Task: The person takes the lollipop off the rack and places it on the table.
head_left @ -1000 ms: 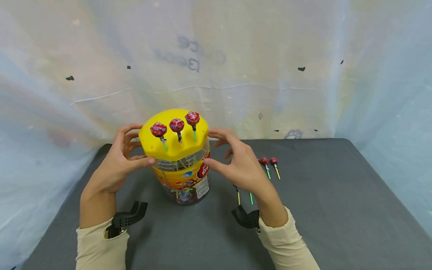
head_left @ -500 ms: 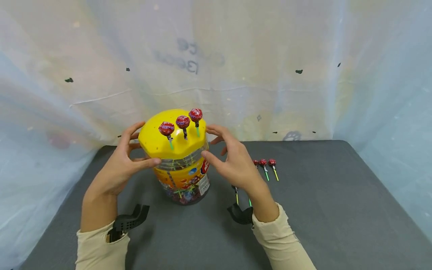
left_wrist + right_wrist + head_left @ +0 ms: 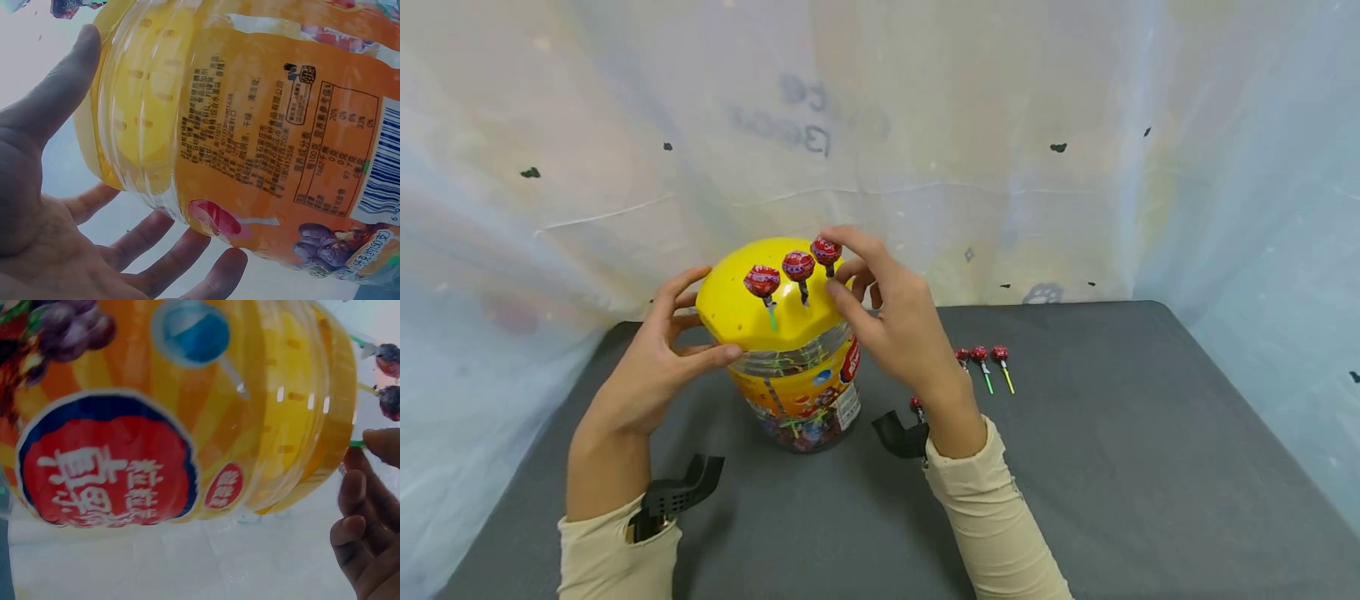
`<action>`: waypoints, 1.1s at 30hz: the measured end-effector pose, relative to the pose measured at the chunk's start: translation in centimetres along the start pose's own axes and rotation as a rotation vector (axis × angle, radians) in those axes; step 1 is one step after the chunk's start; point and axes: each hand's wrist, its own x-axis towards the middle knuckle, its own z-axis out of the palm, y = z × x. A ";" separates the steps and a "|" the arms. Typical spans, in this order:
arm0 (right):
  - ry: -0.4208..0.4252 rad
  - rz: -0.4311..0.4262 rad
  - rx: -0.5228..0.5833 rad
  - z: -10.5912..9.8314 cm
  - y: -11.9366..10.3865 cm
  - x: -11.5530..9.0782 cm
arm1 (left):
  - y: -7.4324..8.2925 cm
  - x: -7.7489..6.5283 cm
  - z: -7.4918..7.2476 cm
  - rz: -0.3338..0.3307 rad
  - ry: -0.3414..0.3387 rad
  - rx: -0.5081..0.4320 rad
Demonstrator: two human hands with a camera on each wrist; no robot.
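Observation:
A clear plastic candy jar point(image 3: 793, 385) with an orange label stands upright on the dark table. On its domed yellow lid point(image 3: 733, 304), a left lollipop point(image 3: 762, 282), a middle lollipop point(image 3: 798, 266) and a right lollipop point(image 3: 827, 249) stick up by their stems, all in red wrappers. My left hand point(image 3: 651, 358) holds the jar's left side, thumb in front at the lid's lower edge and fingers behind. With thumb and forefinger, my right hand point(image 3: 898, 321) pinches the right lollipop; its green stick point(image 3: 356, 444) shows between those fingertips in the right wrist view.
More lollipops point(image 3: 980, 353) lie in a row on the table point(image 3: 1120, 450), right of the jar. Another lollipop point(image 3: 917, 405) is partly hidden behind my right wrist. A pale translucent sheet point(image 3: 910, 125) hangs behind and beside the table.
My right hand has left the jar's right side and moved up onto the right lollipop. The lid and lollipops turned slightly; my left hand stays at the jar.

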 end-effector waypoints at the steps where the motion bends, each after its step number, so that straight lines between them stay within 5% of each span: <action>1: 0.001 -0.014 -0.002 0.0 0.1 0.0 | 0.0 0.0 0.0 0.001 -0.001 -0.007; 20: 0.039 -0.028 -0.033 0.2 0.2 0.0 | 0.3 -0.1 0.3 0.010 0.005 0.015; 33: 0.163 -0.051 0.031 0.0 -0.3 0.1 | 0.1 0.1 0.1 0.014 0.001 -0.013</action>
